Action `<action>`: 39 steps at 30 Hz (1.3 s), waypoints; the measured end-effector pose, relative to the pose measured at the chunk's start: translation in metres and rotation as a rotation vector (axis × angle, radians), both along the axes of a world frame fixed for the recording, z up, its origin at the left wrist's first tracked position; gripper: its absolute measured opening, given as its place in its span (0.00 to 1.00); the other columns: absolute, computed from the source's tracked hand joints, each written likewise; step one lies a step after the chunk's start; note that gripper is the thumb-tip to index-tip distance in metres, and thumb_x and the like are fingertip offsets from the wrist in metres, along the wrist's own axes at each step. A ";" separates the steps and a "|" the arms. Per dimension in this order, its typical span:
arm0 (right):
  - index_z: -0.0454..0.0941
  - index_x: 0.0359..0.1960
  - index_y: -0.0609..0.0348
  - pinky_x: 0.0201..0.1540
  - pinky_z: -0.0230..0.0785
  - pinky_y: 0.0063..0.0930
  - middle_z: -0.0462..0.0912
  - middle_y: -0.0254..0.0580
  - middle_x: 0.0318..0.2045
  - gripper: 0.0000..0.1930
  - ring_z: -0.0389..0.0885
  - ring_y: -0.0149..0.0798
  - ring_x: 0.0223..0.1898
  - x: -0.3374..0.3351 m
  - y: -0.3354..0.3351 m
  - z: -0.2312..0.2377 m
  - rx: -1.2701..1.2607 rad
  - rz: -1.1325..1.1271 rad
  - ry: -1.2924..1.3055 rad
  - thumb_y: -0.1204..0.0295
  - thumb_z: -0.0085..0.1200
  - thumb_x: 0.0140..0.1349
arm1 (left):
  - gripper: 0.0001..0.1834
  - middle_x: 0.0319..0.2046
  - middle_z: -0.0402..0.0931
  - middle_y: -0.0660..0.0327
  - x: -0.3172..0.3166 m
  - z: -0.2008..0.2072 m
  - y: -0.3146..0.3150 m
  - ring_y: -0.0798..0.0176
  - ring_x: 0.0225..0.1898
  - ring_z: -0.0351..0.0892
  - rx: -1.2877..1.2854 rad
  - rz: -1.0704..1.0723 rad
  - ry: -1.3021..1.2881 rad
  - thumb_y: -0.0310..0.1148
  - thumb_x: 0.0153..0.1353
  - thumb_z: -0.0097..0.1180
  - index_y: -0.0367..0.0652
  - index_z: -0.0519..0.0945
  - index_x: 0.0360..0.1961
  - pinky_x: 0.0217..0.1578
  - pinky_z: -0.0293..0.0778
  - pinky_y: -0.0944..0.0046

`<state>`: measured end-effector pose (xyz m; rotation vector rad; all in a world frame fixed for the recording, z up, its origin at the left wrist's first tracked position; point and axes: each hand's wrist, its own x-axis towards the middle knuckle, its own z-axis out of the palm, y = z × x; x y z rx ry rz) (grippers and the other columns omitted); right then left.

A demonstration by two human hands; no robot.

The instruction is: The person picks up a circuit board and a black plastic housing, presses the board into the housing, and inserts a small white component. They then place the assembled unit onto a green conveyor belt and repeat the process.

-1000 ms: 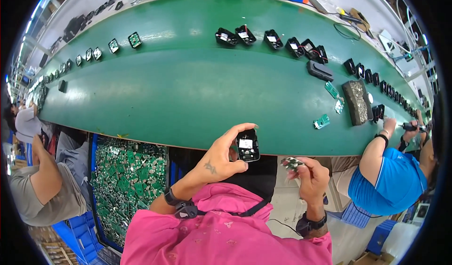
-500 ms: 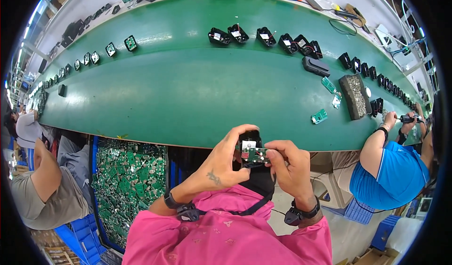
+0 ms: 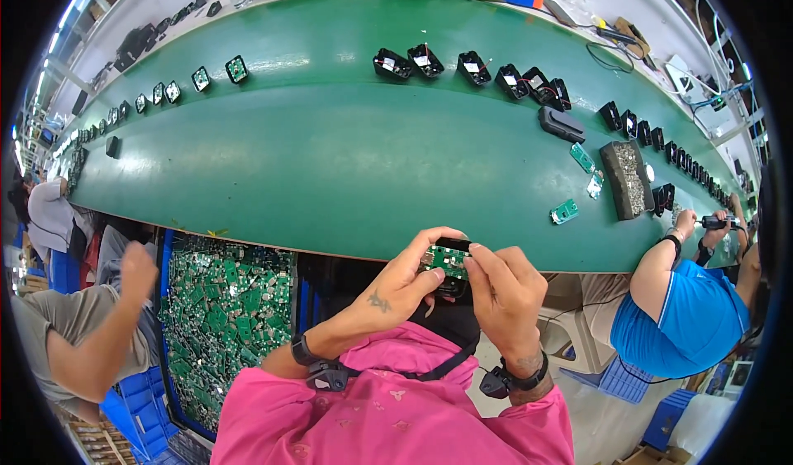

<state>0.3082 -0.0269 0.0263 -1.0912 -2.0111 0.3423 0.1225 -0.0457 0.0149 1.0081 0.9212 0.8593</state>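
My left hand (image 3: 395, 290) is closed around a small black plastic housing (image 3: 453, 287), just off the near edge of the green bench. A green circuit board (image 3: 447, 260) lies over the housing's opening, with my left thumb against its lower left. On the board's right end, the fingertips and thumb of my right hand (image 3: 505, 296) are pinched together. The board covers most of the housing's inside. Three loose green boards, one of them nearest the edge (image 3: 564, 211), lie on the bench to the right.
Open black housings with wires (image 3: 474, 68) stand along the far side of the bench (image 3: 330, 159). A dark box of small screws (image 3: 628, 181) sits at right. Below left is a bin heaped with boards (image 3: 231, 325). Co-workers sit on both sides, one in a blue shirt (image 3: 681, 316).
The board has shifted left and up over the housing, hiding the white part seen inside before. My left thumb has moved onto the board. A co-worker's arm at left has risen.
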 end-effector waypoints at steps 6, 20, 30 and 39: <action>0.86 0.40 0.60 0.26 0.68 0.29 0.78 0.39 0.27 0.11 0.78 0.37 0.24 -0.003 0.001 0.004 -0.084 0.097 0.092 0.81 0.66 0.54 | 0.28 0.44 0.72 0.65 0.005 0.004 0.001 0.76 0.38 0.72 0.072 -0.013 0.132 0.26 0.70 0.46 0.45 0.61 0.70 0.33 0.76 0.72; 0.84 0.39 0.60 0.37 0.72 0.32 0.82 0.40 0.32 0.08 0.80 0.43 0.35 0.002 0.007 0.002 -0.204 0.253 0.135 0.81 0.62 0.57 | 0.25 0.41 0.76 0.60 0.019 0.001 -0.008 0.75 0.31 0.73 0.330 0.231 0.348 0.21 0.68 0.47 0.39 0.67 0.66 0.31 0.73 0.72; 0.78 0.39 0.63 0.31 0.70 0.39 0.80 0.44 0.32 0.08 0.77 0.49 0.30 -0.008 -0.009 0.003 0.026 0.025 0.121 0.82 0.60 0.57 | 0.26 0.57 0.71 0.41 0.029 0.009 -0.010 0.50 0.35 0.82 0.815 0.542 0.620 0.19 0.64 0.49 0.41 0.71 0.65 0.37 0.79 0.60; 0.74 0.35 0.61 0.32 0.70 0.42 0.74 0.46 0.29 0.03 0.78 0.51 0.31 0.004 0.000 0.030 -0.180 0.224 -0.085 0.79 0.56 0.62 | 0.31 0.56 0.72 0.40 0.025 0.019 -0.007 0.52 0.33 0.83 0.888 0.440 0.658 0.17 0.62 0.50 0.43 0.70 0.68 0.34 0.80 0.59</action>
